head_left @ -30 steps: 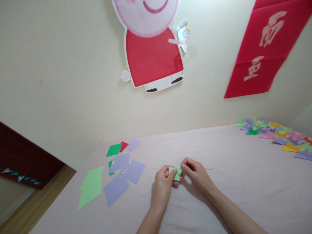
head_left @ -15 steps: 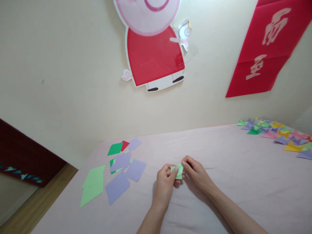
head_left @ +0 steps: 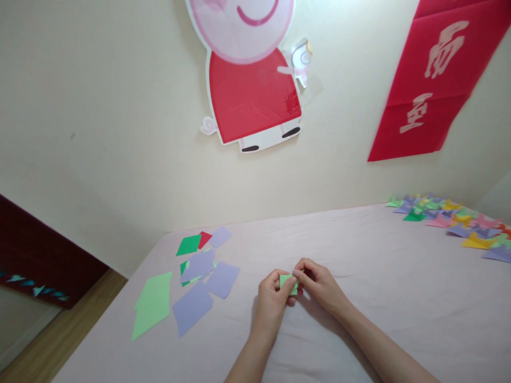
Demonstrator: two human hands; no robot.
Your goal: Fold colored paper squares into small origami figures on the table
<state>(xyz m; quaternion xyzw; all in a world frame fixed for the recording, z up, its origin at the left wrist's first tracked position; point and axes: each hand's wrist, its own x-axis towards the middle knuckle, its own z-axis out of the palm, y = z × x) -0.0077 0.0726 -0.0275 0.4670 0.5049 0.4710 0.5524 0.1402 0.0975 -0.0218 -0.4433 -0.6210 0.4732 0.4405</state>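
A small folded light green paper [head_left: 288, 282] is pinched between both my hands just above a pale pink surface [head_left: 379, 298]. My left hand [head_left: 272, 303] grips its left side with thumb and curled fingers. My right hand [head_left: 319, 287] presses its right edge with closed fingertips. Most of the paper is hidden by my fingers.
Loose flat paper sheets, purple [head_left: 191, 308], light green [head_left: 151, 304], dark green [head_left: 188, 244] and red [head_left: 205, 238], lie at the left. Several folded coloured paper pieces [head_left: 459, 221] lie at the far right by the wall. A wooden floor [head_left: 48, 346] drops off at the left edge.
My right fingertips have moved left over the green paper, covering more of it. My left hand has stayed in place.
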